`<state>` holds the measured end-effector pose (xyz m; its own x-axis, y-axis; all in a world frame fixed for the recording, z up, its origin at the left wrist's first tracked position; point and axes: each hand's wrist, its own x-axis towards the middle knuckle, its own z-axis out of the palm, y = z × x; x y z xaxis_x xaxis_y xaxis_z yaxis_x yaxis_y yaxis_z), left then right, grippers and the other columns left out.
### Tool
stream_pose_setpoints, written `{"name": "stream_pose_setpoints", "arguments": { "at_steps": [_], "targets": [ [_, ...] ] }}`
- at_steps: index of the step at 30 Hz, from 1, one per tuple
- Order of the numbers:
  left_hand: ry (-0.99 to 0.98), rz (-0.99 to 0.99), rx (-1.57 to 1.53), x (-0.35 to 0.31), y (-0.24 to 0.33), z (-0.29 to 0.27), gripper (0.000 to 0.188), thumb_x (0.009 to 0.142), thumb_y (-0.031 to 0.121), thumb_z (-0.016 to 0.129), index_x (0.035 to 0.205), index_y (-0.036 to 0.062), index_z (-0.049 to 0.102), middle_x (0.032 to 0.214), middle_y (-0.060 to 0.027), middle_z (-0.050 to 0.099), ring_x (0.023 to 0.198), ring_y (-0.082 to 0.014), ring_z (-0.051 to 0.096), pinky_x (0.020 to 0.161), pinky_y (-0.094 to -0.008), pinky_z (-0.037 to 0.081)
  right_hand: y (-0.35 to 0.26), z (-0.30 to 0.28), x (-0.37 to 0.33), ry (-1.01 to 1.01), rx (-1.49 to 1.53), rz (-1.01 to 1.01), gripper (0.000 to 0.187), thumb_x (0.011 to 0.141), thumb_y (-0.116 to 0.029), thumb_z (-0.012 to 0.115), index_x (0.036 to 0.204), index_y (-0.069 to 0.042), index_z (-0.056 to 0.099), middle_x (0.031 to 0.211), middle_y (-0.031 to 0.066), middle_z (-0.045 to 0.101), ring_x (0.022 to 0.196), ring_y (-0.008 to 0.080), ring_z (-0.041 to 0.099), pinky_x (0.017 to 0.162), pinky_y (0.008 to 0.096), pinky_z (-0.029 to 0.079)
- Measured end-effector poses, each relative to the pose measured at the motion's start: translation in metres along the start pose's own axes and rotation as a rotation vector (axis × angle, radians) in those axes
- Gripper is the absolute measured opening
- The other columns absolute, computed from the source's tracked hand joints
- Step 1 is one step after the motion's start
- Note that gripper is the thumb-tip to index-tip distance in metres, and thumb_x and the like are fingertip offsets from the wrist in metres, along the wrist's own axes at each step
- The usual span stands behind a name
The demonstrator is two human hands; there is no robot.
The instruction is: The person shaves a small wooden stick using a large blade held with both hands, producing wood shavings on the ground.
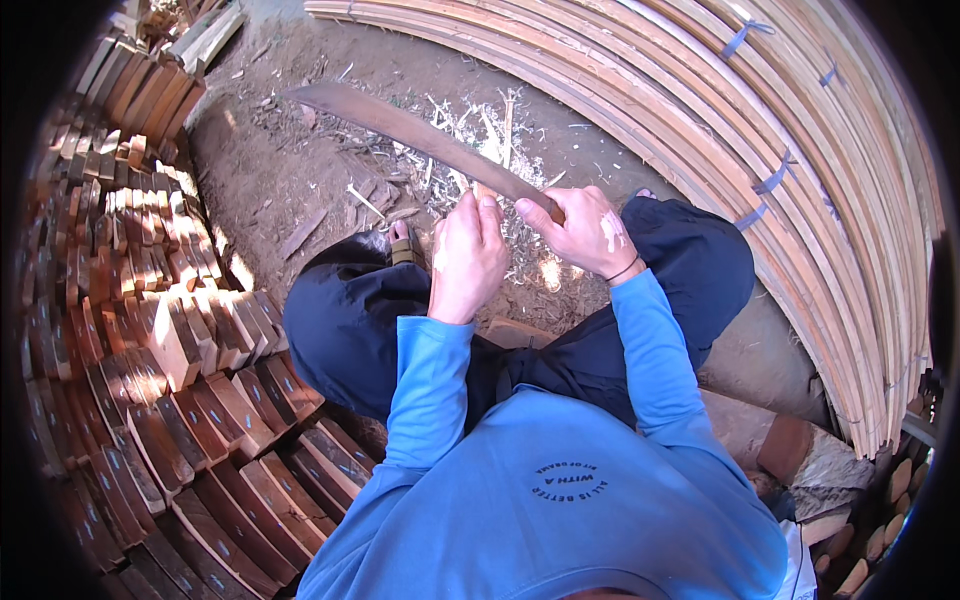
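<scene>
A machete (420, 140) with a long, dark, wide blade is gripped by its handle in my right hand (588, 232). The blade slants up and to the left, its tip at the far left over the ground. My left hand (468, 258) is closed just below the blade, thumb upward. A small pale piece of wood (482, 189) shows at its fingertips, close to the blade; the rest of it is hidden by the hand. Whether blade and wood touch, I cannot tell. White smears mark the backs of both hands.
Pale wood shavings (460, 130) and chips litter the dirt ground (260, 150) ahead. Stacked short wooden boards (220, 430) rise on my left. Long strips of wood (800, 200), bundled with blue ties, curve along the right. My bent knees lie on both sides of my hands.
</scene>
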<state>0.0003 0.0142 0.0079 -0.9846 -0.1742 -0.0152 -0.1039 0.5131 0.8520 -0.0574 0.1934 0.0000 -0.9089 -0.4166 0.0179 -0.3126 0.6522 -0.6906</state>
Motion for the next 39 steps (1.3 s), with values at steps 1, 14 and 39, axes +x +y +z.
{"name": "stream_pose_setpoints", "arguments": {
  "at_steps": [1, 14, 39],
  "targets": [
    [0.015, 0.008, 0.002, -0.001, 0.001, 0.000, 0.026, 0.109, 0.017, 0.049, 0.098, -0.0037, 0.060, 0.090, -0.0255, 0.070, 0.086, -0.0481, 0.067, 0.078, -0.0570, 0.050, 0.000, 0.001, 0.001, -0.007, -0.015, 0.009, 0.070, 0.097, -0.060, 0.064, 0.071, 0.004, 0.067, 0.063, 0.0269, 0.061, 0.064, 0.0461, 0.066, 0.063, 0.0522, 0.051],
    [-0.030, 0.012, 0.050, -0.003, -0.005, 0.001, 0.028, 0.110, 0.019, 0.049, 0.096, -0.0021, 0.061, 0.083, -0.0240, 0.068, 0.078, -0.0448, 0.067, 0.072, -0.0543, 0.049, 0.017, 0.006, 0.020, 0.120, -0.080, 0.088, 0.069, 0.100, -0.061, 0.062, 0.079, 0.005, 0.070, 0.065, 0.0257, 0.063, 0.068, 0.0435, 0.068, 0.064, 0.0506, 0.050],
    [-0.033, -0.101, -0.136, 0.003, -0.016, 0.000, 0.030, 0.110, 0.021, 0.048, 0.096, -0.0011, 0.062, 0.078, -0.0221, 0.066, 0.075, -0.0432, 0.065, 0.069, -0.0508, 0.048, 0.007, -0.004, -0.006, 0.070, -0.144, 0.073, 0.067, 0.101, -0.058, 0.061, 0.076, 0.003, 0.070, 0.067, 0.0279, 0.065, 0.070, 0.0470, 0.069, 0.069, 0.0521, 0.053]
  ]
}}
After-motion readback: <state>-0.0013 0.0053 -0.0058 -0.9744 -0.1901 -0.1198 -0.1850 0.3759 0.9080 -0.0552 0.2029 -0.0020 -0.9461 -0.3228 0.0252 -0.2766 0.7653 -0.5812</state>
